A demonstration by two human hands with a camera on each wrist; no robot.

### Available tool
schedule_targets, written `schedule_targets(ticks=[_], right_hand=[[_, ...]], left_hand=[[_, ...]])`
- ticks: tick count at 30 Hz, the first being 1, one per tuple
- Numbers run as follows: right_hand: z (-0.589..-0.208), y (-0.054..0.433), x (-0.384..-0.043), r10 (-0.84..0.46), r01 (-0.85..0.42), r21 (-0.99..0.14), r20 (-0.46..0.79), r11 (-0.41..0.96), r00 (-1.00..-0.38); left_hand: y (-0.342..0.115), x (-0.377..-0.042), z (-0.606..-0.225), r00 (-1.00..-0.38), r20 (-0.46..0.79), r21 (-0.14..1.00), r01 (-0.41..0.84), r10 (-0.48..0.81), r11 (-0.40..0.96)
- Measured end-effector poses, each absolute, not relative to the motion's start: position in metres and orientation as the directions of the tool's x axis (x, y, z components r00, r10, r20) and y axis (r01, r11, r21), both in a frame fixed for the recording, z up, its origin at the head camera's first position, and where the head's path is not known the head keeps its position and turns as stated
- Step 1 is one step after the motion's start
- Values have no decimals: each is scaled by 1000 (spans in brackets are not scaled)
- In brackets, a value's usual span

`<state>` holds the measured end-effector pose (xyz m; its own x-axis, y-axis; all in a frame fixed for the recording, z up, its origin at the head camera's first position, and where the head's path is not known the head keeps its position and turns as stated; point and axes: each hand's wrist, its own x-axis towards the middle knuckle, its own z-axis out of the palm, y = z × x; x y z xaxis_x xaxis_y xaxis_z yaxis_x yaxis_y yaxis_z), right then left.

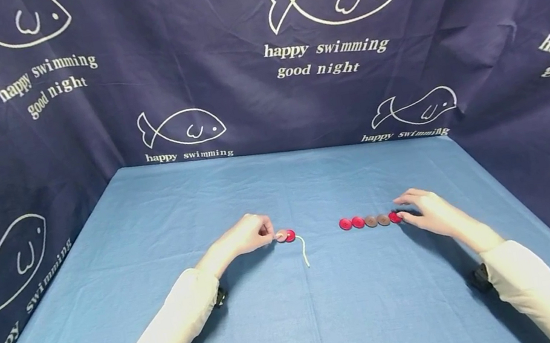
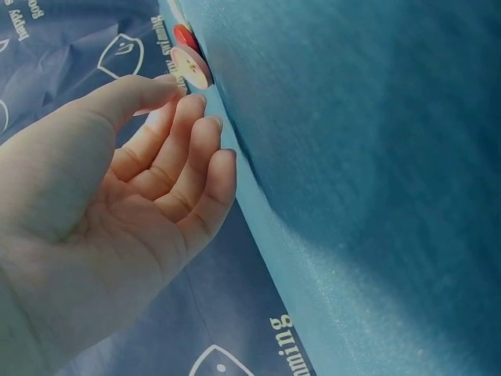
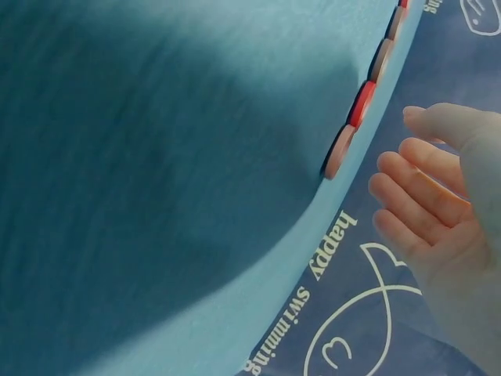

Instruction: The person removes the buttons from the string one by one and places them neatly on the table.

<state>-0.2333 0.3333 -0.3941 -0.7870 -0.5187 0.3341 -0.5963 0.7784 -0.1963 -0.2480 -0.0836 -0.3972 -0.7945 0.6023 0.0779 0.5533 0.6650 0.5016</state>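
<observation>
Thumb and fingertips of my left hand [image 1: 251, 232] pinch a pale string [image 1: 304, 251] right at the rim of a pink button [image 2: 192, 67]. Beside that lies a red button [image 1: 290, 235], and the string's loose end trails from it across the cloth. My right hand [image 1: 430, 214] hovers with parted fingers at the right end of a row of buttons. In the right wrist view the row's end shows a pinkish button [image 3: 340, 152] and a red button [image 3: 362, 105], with the hand apart from both. The thumb mostly hides the pinkish one in the head view.
The row continues left with two brown buttons [image 1: 377, 220] and two red buttons [image 1: 351, 223]. Blue cloth [image 1: 302, 326] covers the table. Dark fish-printed curtains [image 1: 240, 36] hang around its back and sides.
</observation>
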Motion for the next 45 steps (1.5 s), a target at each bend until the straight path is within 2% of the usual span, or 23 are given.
schedule_targets(ticks=[18, 38, 45], right_hand=[[-396, 316, -238, -585, -673, -165, 376, 721, -719], [-389, 297, -244, -601, -667, -177, 313, 724, -736], [-391, 291, -245, -614, -683, -184, 321, 707, -721]], left_hand=[[-84, -247, -400, -799, 83, 504, 549, 595, 667], [-84, -250, -398, -791, 92, 493, 564, 605, 663], [-84, -249, -398, -792, 82, 498, 558, 605, 664]])
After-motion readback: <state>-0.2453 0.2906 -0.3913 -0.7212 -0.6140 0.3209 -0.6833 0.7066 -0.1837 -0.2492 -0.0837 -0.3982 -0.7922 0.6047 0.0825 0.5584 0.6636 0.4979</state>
